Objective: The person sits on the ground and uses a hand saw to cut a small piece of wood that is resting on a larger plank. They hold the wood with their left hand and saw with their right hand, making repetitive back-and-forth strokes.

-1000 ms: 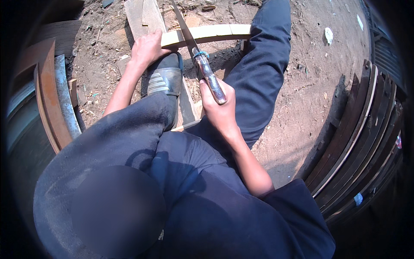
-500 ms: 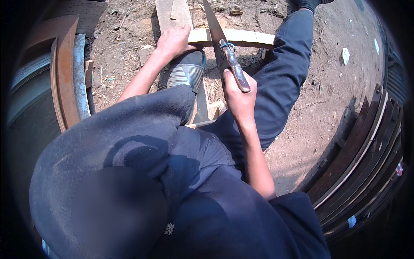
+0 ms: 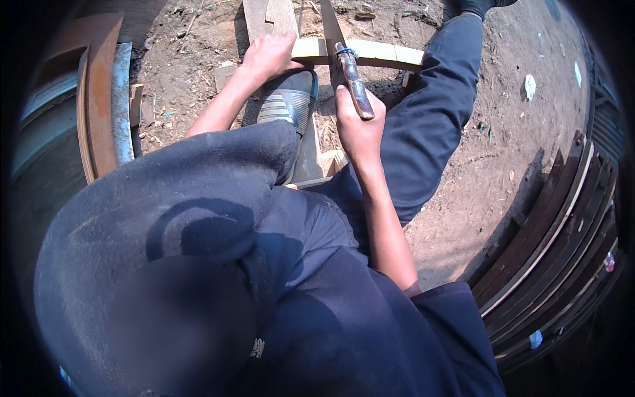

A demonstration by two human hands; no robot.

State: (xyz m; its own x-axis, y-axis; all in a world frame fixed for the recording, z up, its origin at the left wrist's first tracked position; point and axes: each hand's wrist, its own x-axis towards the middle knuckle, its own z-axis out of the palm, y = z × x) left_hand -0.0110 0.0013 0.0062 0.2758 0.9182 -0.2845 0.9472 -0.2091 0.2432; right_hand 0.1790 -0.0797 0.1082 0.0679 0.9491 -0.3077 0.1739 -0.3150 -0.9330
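A hand saw (image 3: 355,86) with a worn dark handle and blue tie is gripped in my right hand (image 3: 360,122). Its blade crosses a pale wooden strip (image 3: 377,55) that lies from left to right in front of me. My left hand (image 3: 270,57) is closed over the strip's left end. Below that hand, a dark shoe with light stripes (image 3: 288,99) rests close against the wood. The far end of the strip meets my stretched-out right leg (image 3: 436,99). Where the saw teeth meet the wood is too small to make out.
A wider board (image 3: 268,16) lies beyond my left hand. Brown wooden frames (image 3: 102,99) lean at the left. Stacked dark planks (image 3: 549,231) lie at the lower right. Wood chips are scattered on the dirt ground (image 3: 493,152).
My right hand has pushed the saw forward, away from me, along its stroke. The left hand keeps its hold on the wooden strip. The view has shifted slightly.
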